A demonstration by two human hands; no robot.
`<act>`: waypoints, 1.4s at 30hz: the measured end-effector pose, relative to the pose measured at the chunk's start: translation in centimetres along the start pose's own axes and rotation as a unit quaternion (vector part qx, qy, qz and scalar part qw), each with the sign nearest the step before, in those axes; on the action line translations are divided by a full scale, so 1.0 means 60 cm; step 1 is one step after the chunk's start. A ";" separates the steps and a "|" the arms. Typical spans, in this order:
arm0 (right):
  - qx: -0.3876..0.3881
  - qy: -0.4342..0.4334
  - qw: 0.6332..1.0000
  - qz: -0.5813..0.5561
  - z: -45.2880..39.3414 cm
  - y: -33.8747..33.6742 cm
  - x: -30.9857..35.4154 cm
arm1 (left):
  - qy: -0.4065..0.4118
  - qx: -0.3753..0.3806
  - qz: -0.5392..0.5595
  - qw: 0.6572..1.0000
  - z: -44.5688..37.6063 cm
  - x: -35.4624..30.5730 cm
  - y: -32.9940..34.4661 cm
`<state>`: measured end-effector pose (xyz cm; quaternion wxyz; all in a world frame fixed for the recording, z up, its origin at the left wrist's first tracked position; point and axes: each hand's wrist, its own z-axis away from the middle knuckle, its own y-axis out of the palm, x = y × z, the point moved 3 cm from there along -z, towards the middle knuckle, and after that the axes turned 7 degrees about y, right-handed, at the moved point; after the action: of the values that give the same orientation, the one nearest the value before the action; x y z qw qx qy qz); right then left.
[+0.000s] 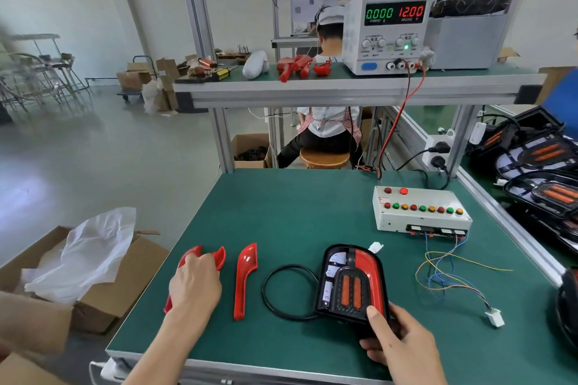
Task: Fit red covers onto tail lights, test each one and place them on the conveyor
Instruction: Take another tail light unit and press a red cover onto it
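Head view. Nearest the camera, at lower right of the frame, the right hand grips the near end of the tail light, thumb laid over its red rim, fingers curled under the housing. The tail light lies on the green bench mat, long axis running away from the camera with a slight lean to the right. A red cover is already seated along its right side; its left side shows bare white and black internals. A black cable loops out from its left edge, and a white connector shows at its far end.

At lower left, the left hand rests palm down on a red cover, fingers curved over it; whether they pinch it cannot be told. A second red cover lies between that hand and the cable loop, long axis near-to-far, roughly parallel to the tail light.

Judgement: the left side is not yet covered. The covers lie left of the lamp, so the left hand is the nearer one to carry a cover rightward across the cable loop, while the right hand steadies the housing.

At mid right sits the test box with coloured buttons, its loose wires ending in a white plug right of the lamp. Upper centre, the power supply reads 12.00 volts, 0.000 amps.
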<state>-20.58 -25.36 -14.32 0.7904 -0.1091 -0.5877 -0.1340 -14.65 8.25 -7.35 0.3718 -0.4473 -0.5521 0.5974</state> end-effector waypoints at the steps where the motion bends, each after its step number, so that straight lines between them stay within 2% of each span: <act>1: 0.002 -0.003 1.000 0.000 0.000 0.000 0.000 | 0.000 -0.003 0.004 1.000 0.000 -0.001 0.000; 4: 0.003 -0.010 1.000 0.006 -0.002 0.001 0.000 | -0.002 -0.040 0.037 0.999 0.000 -0.004 -0.013; 6: 0.004 -0.011 1.000 0.008 -0.003 0.001 0.001 | 0.006 -0.101 0.072 0.992 0.003 -0.013 -0.034; 9: 0.010 -0.008 1.000 0.018 -0.004 0.000 0.002 | 0.046 -0.181 0.147 0.971 0.010 -0.045 -0.076; 13: 0.014 -0.001 1.000 0.013 -0.002 -0.002 0.004 | 0.101 -0.222 0.211 0.946 0.013 -0.101 -0.115; 16: 0.021 -0.001 1.000 0.015 0.001 -0.001 0.007 | 0.136 -0.204 0.285 0.927 0.006 -0.140 -0.109; 19: 0.017 -0.003 1.000 0.016 0.002 -0.002 0.007 | 0.151 -0.124 0.454 0.869 0.004 -0.186 -0.075; 22: 0.020 -0.006 1.000 0.017 0.002 -0.003 0.006 | 0.135 -0.047 0.509 0.849 0.009 -0.222 -0.023; 27: 0.025 -0.009 0.999 0.024 -0.002 -0.003 0.001 | 0.110 0.036 0.528 0.842 0.015 -0.242 0.035; 30: 0.025 -0.011 0.999 0.027 -0.001 -0.002 0.001 | 0.126 0.068 0.497 0.856 0.019 -0.244 0.047; 34: 0.024 -0.014 0.999 0.027 0.006 0.000 0.008 | 0.157 0.018 0.405 0.901 0.020 -0.252 0.045; 37: 0.023 -0.013 0.999 0.029 0.011 0.002 0.014 | 0.182 -0.024 0.375 0.908 0.023 -0.266 0.037; 42: 0.025 -0.005 0.999 0.031 0.017 0.000 0.019 | 0.196 -0.052 0.316 0.927 0.035 -0.282 0.034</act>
<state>-21.20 -25.09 -12.95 0.7936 -0.1087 -0.5913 -0.0939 -11.05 -8.55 -7.30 0.2406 -0.7254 -0.3287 0.5548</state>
